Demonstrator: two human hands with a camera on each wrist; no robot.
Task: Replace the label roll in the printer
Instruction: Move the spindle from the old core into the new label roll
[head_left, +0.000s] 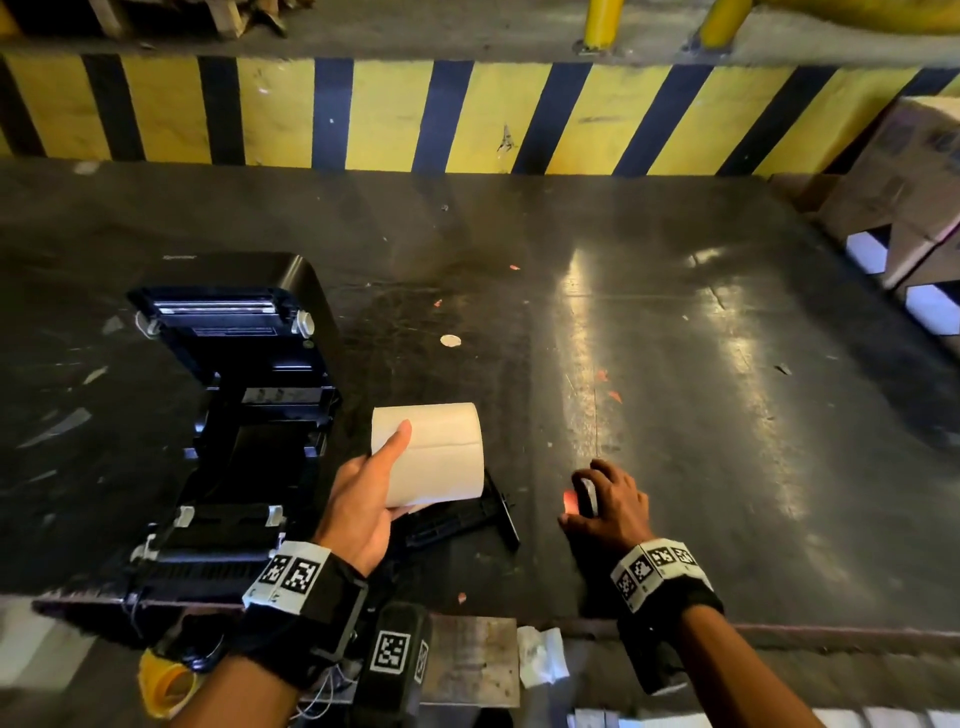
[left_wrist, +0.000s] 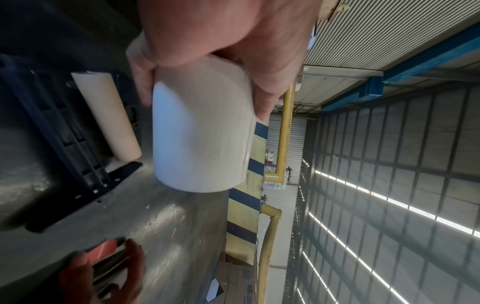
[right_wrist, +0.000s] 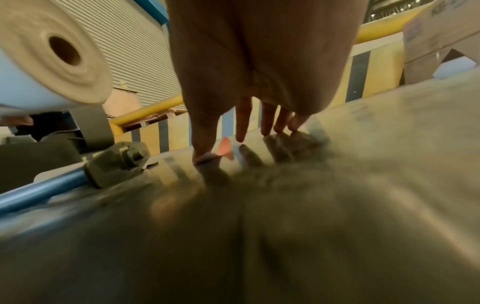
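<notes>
A black label printer (head_left: 234, 415) stands open at the left of the dark table, its lid (head_left: 228, 306) tipped back and its roll bay empty. My left hand (head_left: 395, 467) grips a white label roll (head_left: 441, 452) (left_wrist: 200, 133) just right of the printer, thumb on top and fingers beneath. The roll's hollow core (right_wrist: 63, 50) shows in the right wrist view. Under the roll lies a black spindle (head_left: 467, 514) with a beige cardboard core (left_wrist: 109, 115) beside it. My right hand (head_left: 597, 499) (right_wrist: 233, 139) is down on the table, fingertips around a small red and silver object (left_wrist: 109, 255).
A yellow and black striped barrier (head_left: 467, 114) runs along the table's far side. Cardboard boxes (head_left: 893, 192) stand at the back right. Paper scraps dot the tabletop (head_left: 675, 338). A yellow tape roll (head_left: 166, 680) and crumpled paper (head_left: 540, 654) lie below the near edge.
</notes>
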